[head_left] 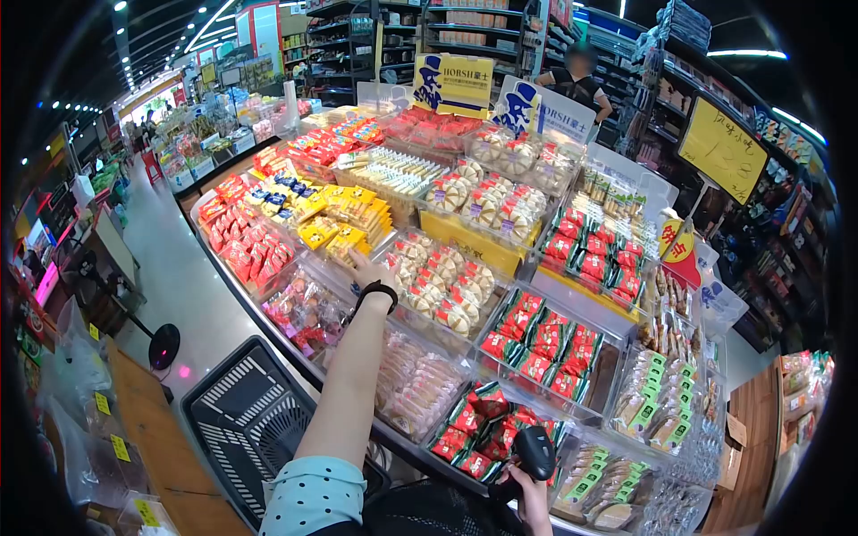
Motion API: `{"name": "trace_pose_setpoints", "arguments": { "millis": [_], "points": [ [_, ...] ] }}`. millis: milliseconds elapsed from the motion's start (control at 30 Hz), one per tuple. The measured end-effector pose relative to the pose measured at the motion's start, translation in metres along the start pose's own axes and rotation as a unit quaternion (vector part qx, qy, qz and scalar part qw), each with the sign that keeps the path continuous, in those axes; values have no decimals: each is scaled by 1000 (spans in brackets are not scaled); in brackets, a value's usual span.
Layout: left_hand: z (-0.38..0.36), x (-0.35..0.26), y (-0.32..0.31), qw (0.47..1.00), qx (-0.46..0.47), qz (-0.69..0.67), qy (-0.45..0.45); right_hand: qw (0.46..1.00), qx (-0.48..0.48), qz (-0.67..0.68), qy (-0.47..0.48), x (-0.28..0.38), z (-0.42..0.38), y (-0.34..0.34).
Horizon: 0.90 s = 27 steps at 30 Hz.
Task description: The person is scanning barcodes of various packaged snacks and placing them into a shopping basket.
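My left hand [371,268], with a black band at the wrist, reaches over the snack display to the near edge of the yellow packets [347,239]. Its fingers are extended and touch or hover just by the packets; contact is hard to make out. Clear-wrapped round pastries [442,281] lie to its right. At the bottom, my right hand [531,493] is wrapped round the handle of a black handheld scanner [534,454], above red and green packets [478,429] in a clear bin.
A black shopping basket [246,420] stands on the floor left of the display. Yellow price signs [724,152] rise above the bins. A person [581,85] stands behind the display. At lower left is a wooden counter [147,429] with plastic bags.
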<state>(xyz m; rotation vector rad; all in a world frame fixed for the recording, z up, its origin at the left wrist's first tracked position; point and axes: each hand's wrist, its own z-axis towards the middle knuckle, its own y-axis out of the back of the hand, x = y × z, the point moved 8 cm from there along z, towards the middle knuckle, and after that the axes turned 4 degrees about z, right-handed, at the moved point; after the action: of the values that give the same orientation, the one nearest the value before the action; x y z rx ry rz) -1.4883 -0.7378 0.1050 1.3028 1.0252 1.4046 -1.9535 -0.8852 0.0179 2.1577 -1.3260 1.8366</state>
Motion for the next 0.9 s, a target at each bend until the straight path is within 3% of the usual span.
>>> {"name": "trace_pose_setpoints", "arguments": {
  "millis": [100, 167, 200, 233, 300, 333, 367, 400, 433, 500, 567, 633, 667, 700, 733, 767, 800, 833, 867, 900],
  "points": [
    [-10, 2, -25, 998, -38, -50, -20, 999, -34, 28, 26, 6, -7, 3],
    [-19, 10, -56, 916, -100, -389, -15, 998, -52, 37, 20, 1, -8, 7],
    [-40, 15, -56, 904, -136, -400, -63, 998, -53, 31, 15, -2, -8, 10],
    [-62, 20, -72, 891, -247, -366, -108, 998, -55, 25, 6, -8, -9, 12],
    [-126, 40, -89, 860, -193, -447, -151, 999, -30, 10, 20, -3, -9, -2],
    [-146, 47, -110, 882, -107, -430, -160, 999, -32, -5, 6, -5, -10, -7],
    [-163, 56, -132, 896, -114, -377, -203, 999, -34, -21, -9, -8, -10, -11],
    [-174, 75, -148, 792, 48, -572, -207, 999, -22, -28, 0, -11, -8, -17],
    [-198, 93, -148, 627, 201, -728, -188, 999, -18, -50, -6, -16, -5, -19],
    [-217, 162, -109, 660, 139, -726, -136, 995, 2, -102, -16, -27, -3, -34],
    [-231, 233, -119, 645, 25, -764, -19, 987, 84, -128, -55, -39, -10, -68],
    [-254, 290, -140, 706, -57, -698, 104, 973, 153, -163, -61, -66, -7, -80],
    [-270, 310, -155, 841, -46, -519, 147, 961, 202, -182, -46, -73, -11, -91],
    [-287, 324, -172, 932, -24, -313, 181, 950, 218, -219, -37, -81, -16, -102],
    [-302, 326, -199, 960, 56, -202, 189, 937, 246, -243, -44, -90, -22, -111],
    [-317, 322, -230, 964, 169, -132, 154, 923, 275, -266, -51, -97, -28, -119],
    [-331, 314, -258, 950, 267, -132, 96, 917, 238, -312, -75, -104, -34, -120],
    [-341, 304, -280, 912, 340, -216, 72, 913, 244, -318, -81, -109, -38, -124],
    [-347, 291, -314, 881, 355, -310, 37, 878, 265, -395, -59, -113, -42, -129],
    [-350, 276, -347, 890, 312, -332, -3, 835, 285, -469, -36, -116, -45, -134]
  ]
}}
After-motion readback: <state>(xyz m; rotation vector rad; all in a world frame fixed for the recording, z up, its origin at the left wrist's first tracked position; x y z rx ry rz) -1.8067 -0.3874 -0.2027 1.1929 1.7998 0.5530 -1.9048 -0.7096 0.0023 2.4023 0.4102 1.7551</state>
